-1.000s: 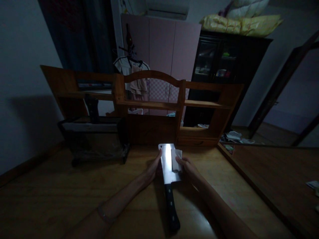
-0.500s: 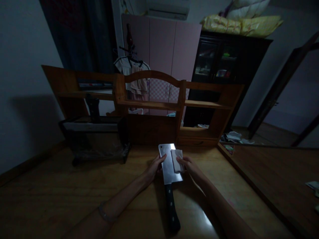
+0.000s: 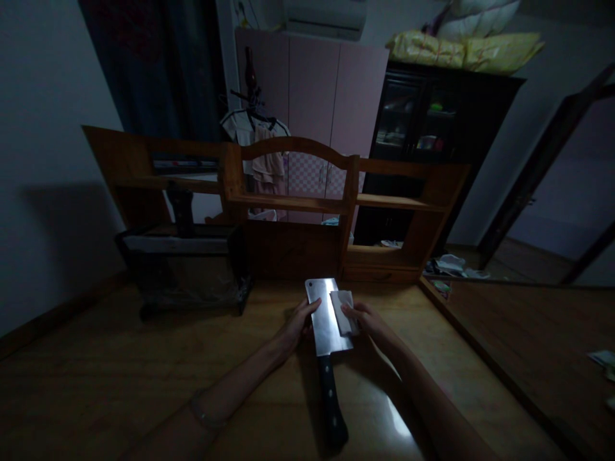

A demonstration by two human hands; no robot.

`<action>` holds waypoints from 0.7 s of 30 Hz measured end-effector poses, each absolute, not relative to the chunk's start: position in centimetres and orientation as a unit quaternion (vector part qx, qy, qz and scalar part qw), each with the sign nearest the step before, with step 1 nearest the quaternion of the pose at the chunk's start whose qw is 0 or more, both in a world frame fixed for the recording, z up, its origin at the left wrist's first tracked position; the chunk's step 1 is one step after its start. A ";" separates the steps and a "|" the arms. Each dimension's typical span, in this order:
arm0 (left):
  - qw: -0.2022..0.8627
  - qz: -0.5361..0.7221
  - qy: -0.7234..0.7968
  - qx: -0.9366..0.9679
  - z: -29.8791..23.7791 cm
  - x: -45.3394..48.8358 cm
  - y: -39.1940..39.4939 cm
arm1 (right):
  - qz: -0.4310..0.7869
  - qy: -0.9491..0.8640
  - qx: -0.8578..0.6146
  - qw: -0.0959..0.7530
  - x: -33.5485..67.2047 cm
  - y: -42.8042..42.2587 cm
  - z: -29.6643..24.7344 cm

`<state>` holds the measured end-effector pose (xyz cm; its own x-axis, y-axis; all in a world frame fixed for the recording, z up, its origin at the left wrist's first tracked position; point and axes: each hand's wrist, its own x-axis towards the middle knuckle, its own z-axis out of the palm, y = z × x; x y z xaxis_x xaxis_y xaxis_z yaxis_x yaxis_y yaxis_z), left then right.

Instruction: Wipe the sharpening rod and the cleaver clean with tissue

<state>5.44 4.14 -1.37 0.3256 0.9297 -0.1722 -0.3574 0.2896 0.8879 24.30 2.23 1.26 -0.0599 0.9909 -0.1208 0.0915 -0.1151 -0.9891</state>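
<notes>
Cleaver (image 3: 327, 317) lies between left hand (image 3: 298, 323) and right hand (image 3: 368, 320).

One head-worn camera looks forward and down over the person's forearms, across the wooden table (image 3: 144, 358) toward the shelf unit (image 3: 298, 205) and pink wardrobe (image 3: 312, 89). The left hand (image 3: 296, 326), right hand (image 3: 369, 323) and cleaver (image 3: 325, 317) sit near, low centre.
</notes>
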 end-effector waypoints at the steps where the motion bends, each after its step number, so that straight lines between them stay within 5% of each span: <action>1: 0.712 0.455 0.364 0.392 -1.3 5.5 4.1 | 0.519 -0.507 -0.538 0.429 24.3 2.2 1.3; 21: 0.672 0.531 0.393 0.335 -0.6 4.8 3.9 | 0.520 -0.627 -0.468 0.344 24.8 2.4 0.9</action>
<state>4.76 3.90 -0.57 0.1272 0.9768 -0.1722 -0.4513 0.2116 0.8669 24.78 2.37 0.89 -0.3253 0.9440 -0.0554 0.2289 0.0218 -0.9732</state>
